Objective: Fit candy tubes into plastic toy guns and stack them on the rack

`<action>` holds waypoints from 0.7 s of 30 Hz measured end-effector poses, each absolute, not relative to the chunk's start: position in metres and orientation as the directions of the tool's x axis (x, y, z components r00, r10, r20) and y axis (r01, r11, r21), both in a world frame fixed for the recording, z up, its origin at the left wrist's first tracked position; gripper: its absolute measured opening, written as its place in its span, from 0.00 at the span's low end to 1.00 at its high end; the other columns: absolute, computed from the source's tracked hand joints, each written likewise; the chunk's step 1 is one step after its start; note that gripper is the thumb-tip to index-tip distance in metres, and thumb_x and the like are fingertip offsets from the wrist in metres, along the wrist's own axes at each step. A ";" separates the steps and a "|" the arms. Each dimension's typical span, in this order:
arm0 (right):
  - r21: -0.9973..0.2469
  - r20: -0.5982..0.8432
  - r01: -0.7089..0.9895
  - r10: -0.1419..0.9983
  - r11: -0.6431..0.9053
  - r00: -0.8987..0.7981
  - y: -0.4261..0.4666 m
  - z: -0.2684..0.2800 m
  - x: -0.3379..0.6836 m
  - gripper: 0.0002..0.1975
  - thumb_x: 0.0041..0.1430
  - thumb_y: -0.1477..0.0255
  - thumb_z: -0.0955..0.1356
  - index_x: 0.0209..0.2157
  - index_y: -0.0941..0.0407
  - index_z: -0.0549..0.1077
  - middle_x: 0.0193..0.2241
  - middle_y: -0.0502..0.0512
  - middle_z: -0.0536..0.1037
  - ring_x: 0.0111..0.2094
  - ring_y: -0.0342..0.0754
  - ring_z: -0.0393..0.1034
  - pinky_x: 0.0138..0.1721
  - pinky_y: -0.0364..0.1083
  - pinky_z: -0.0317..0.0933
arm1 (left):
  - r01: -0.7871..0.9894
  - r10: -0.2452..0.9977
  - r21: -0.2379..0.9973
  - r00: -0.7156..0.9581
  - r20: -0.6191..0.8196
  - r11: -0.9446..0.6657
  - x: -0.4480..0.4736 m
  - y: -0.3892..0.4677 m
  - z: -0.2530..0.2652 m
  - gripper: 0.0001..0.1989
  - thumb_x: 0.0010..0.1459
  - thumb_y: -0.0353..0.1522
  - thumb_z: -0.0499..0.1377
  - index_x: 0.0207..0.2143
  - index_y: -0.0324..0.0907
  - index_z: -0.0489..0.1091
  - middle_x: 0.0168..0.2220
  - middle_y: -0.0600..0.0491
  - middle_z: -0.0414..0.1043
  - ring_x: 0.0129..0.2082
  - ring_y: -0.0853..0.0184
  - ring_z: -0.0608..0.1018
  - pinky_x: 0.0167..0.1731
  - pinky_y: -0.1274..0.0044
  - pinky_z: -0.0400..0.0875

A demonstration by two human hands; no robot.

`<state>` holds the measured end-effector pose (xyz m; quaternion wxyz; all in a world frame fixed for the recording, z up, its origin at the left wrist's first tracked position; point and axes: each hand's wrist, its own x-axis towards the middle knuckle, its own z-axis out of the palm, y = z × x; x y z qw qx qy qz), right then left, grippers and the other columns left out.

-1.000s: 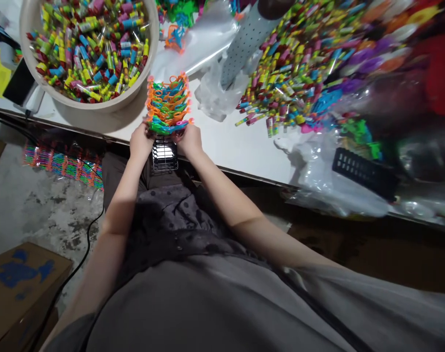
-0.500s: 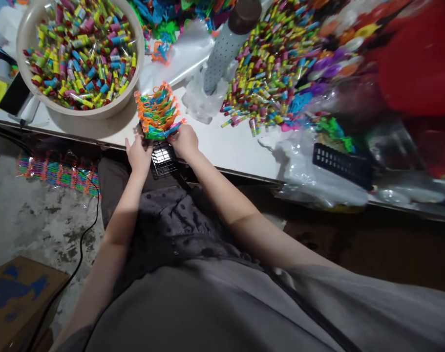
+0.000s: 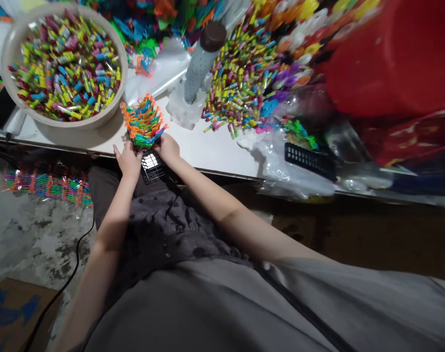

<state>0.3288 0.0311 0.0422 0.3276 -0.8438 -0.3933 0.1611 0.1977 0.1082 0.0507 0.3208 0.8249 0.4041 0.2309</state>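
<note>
A black slotted plastic rack (image 3: 153, 167) sits at the table's front edge over my lap. Small orange, green and blue plastic toy pieces (image 3: 143, 119) stand packed in rows at its far part. My left hand (image 3: 129, 161) is closed at the rack's left side, one finger sticking out to the left. On the other side, my right hand (image 3: 168, 149) has its fingertips pinched at the end of a blue and pink piece (image 3: 158, 135) in the nearest row. The fingertips of both hands are partly hidden by the pieces and the rack.
A round beige tub (image 3: 124, 80) of small colourful tubes stands at the left. Behind the hands are a clear plastic sheet (image 3: 167, 66) and a grey dotted bottle (image 3: 200, 63). Rightward lie loose tubes (image 3: 240, 78), another black rack (image 3: 308, 160) and a red container (image 3: 387, 63).
The whole view has shifted, so the table's things appear further left. Both hands stay at the rack and its pieces, with hardly any movement relative to them.
</note>
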 end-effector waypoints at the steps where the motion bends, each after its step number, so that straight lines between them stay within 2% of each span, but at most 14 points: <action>1: -0.672 -0.020 0.562 0.770 -0.483 0.638 0.031 0.045 0.330 0.13 0.56 0.70 0.65 0.43 0.57 0.72 0.41 0.58 0.76 0.43 0.52 0.70 0.42 0.48 0.63 | 0.520 0.812 0.714 0.571 0.118 -0.469 0.196 0.108 0.053 0.14 0.53 0.30 0.57 0.44 0.44 0.64 0.36 0.50 0.75 0.46 0.57 0.76 0.66 0.56 0.32; 6: -0.593 -0.063 0.603 0.777 -0.534 0.626 0.025 0.058 0.334 0.10 0.53 0.69 0.67 0.37 0.56 0.75 0.36 0.57 0.78 0.38 0.52 0.71 0.38 0.47 0.64 | 0.531 0.799 0.682 0.587 0.131 -0.503 0.189 0.105 0.058 0.08 0.53 0.33 0.57 0.37 0.46 0.66 0.28 0.54 0.75 0.36 0.59 0.78 0.65 0.55 0.29; 11: -0.540 -0.064 0.638 0.782 -0.550 0.620 0.023 0.057 0.332 0.10 0.55 0.68 0.66 0.36 0.56 0.75 0.36 0.58 0.77 0.38 0.52 0.71 0.38 0.47 0.64 | 0.570 0.803 0.651 0.586 0.105 -0.501 0.191 0.105 0.058 0.07 0.51 0.32 0.58 0.35 0.45 0.65 0.29 0.53 0.75 0.38 0.57 0.78 0.65 0.54 0.30; 17: -0.601 -0.058 0.600 0.777 -0.528 0.626 0.027 0.048 0.333 0.10 0.56 0.70 0.66 0.38 0.58 0.75 0.37 0.58 0.77 0.39 0.51 0.69 0.38 0.46 0.63 | 0.623 0.792 0.585 0.608 0.056 -0.520 0.194 0.106 0.060 0.06 0.54 0.34 0.57 0.35 0.43 0.64 0.34 0.51 0.76 0.40 0.58 0.77 0.66 0.59 0.37; 21: -0.689 -0.060 0.602 0.860 -0.404 0.507 0.018 0.040 0.350 0.08 0.56 0.73 0.66 0.36 0.60 0.75 0.33 0.56 0.77 0.34 0.47 0.69 0.40 0.45 0.62 | 0.662 0.817 0.627 0.573 -0.070 -0.410 0.184 0.104 0.071 0.07 0.56 0.34 0.55 0.38 0.42 0.65 0.35 0.52 0.76 0.40 0.60 0.77 0.65 0.54 0.36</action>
